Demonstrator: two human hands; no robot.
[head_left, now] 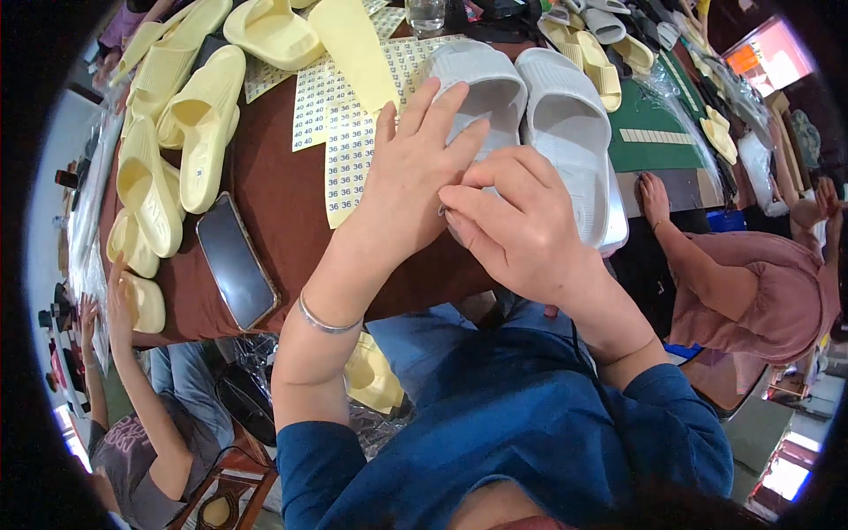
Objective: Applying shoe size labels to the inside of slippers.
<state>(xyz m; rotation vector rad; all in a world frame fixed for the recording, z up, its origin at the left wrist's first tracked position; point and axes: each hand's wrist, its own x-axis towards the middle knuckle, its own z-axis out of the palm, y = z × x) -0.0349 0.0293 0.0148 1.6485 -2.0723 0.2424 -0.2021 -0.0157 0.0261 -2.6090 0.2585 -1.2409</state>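
Observation:
My left hand [419,163] reaches over the sticker sheets and the near slipper with its fingers spread; its thumb is hidden. Beside its palm, my right hand [512,208] is closed in a pinch. A tiny pale bit shows at those fingertips, too small to name. Just beyond my hands lies a pair of light grey slide slippers, the left slipper [477,71] partly covered by my left hand and the right slipper [570,124] lying next to it. Under and left of my left hand are white sheets of small printed stickers [343,168] and a plain pale yellow sheet [355,53].
Several pale yellow slippers [205,119] are piled at the left, near a dark phone [237,261] on the brown tablecloth [256,163]. A clear glass [426,16] stands at the back. A co-worker's arm [146,371] reaches in at left; another person [751,291] sits at right beside a green mat [649,119].

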